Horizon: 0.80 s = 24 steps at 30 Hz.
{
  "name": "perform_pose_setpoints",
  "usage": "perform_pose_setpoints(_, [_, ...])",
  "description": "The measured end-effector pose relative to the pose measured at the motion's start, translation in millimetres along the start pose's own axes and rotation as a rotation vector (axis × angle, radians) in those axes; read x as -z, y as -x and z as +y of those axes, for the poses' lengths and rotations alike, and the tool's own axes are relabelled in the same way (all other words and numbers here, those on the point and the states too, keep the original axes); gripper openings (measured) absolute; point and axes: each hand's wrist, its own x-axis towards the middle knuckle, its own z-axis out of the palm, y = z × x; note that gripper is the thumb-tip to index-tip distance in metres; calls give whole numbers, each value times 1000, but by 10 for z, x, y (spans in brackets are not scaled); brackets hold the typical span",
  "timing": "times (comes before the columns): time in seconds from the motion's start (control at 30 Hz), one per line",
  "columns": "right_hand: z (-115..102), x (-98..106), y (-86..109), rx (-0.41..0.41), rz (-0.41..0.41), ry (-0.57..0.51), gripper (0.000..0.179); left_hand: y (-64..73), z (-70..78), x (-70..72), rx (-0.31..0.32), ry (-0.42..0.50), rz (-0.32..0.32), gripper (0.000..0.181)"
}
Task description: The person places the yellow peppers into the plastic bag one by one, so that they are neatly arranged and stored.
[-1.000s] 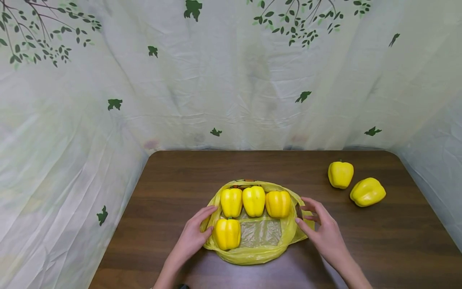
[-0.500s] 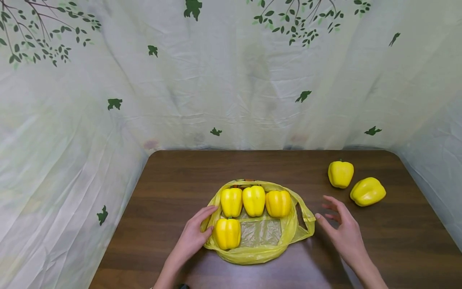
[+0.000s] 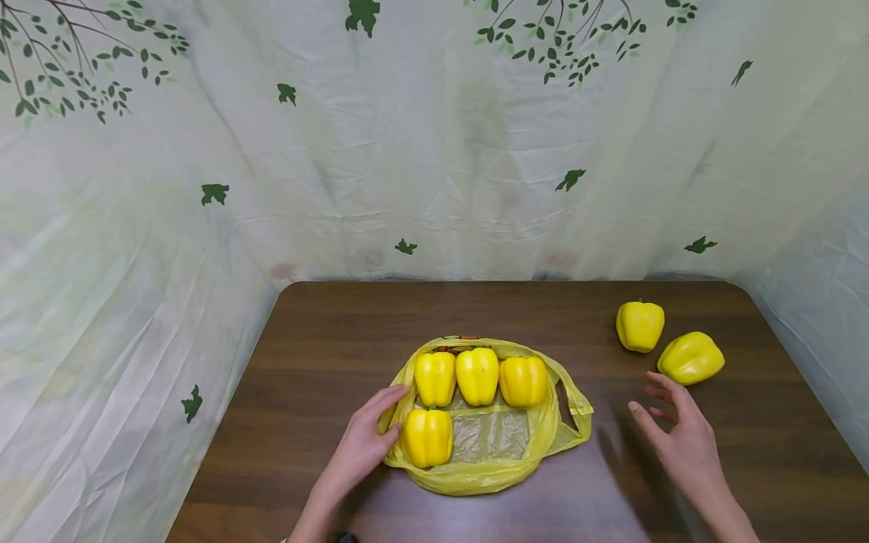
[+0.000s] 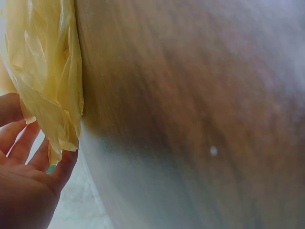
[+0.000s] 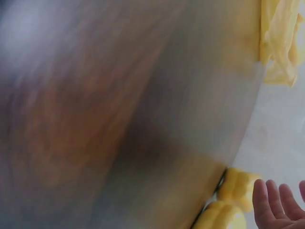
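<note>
A yellow plastic bag lies spread with its mouth up on the table. Inside, a yellow bell pepper sits at the front left and three more stand in a row behind it. My left hand holds the bag's left edge; in the left wrist view the bag's plastic hangs between the thumb and fingers. My right hand is over the table with fingers spread and nothing in it. Just beyond its fingertips lies a bell pepper on its side, with an upright bell pepper behind it.
The brown wooden table ends at a back edge with rounded corners. Pale cloth with printed leaves hangs behind and at both sides. A handle loop of the bag sticks out to the right. A small dark object shows at the bottom edge.
My right hand has left the bag's right handle and moved right, towards the two loose bell peppers. The left hand and the bag have stayed in place.
</note>
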Motion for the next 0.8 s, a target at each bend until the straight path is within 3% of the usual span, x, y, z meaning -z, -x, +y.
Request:
perform_pose_setpoints(0.23, [119,131,-44,-24,-18,45,58,2,-1,2,-9,-8,1,56])
perform_pose_setpoints(0.47, [187,236,-115,-140,-54,47,60,2,-7,-2,-18,-20,11,56])
perform_pose_setpoints(0.8, [305,354,-191,-231,7,16,64,-10,2,-7,7,-5,-4,57])
